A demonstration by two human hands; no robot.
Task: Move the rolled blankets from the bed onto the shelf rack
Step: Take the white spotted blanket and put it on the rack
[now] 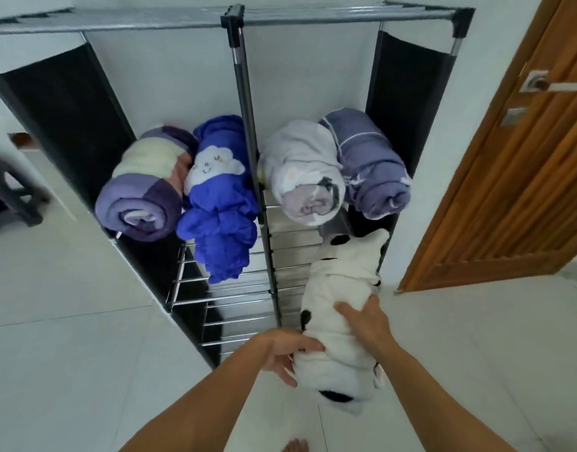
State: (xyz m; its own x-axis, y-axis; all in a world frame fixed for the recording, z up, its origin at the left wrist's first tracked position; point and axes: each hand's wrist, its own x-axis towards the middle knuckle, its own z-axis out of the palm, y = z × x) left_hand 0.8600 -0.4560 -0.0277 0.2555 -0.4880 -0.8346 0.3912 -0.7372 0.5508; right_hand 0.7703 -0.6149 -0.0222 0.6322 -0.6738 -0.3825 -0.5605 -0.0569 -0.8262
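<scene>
Four rolled blankets already lie on the upper shelf of the metal rack (pixel 238 79), which fills the middle of the frame. At the far left edge stands a dark stool (pixel 10 194) on the pale tiled floor (pixel 68 321). Left of the rack's centre post sit the purple and cream blanket (pixel 143 194) and, touching it, the bright blue blanket (pixel 220 203) with a smiling cloud on it; its loose end droops over the shelf edge. Right of the post lie the pale grey blanket (pixel 302 172) and the lavender blanket (pixel 373 168), side by side and touching.

Lower in the frame, a white blanket with black spots (pixel 337 295) is held with its far end pointing into the rack's right half, below the grey roll. The left hand (pixel 285 352), at lower centre, grips the roll's near end, fingers curled around its left side. The right hand (pixel 367 321) lies on top of the roll, fingers spread and pressed into the fabric. At the bottom edge a bare foot (pixel 295 445) shows. A wooden door (pixel 509 190) with a metal handle fills the right side.
</scene>
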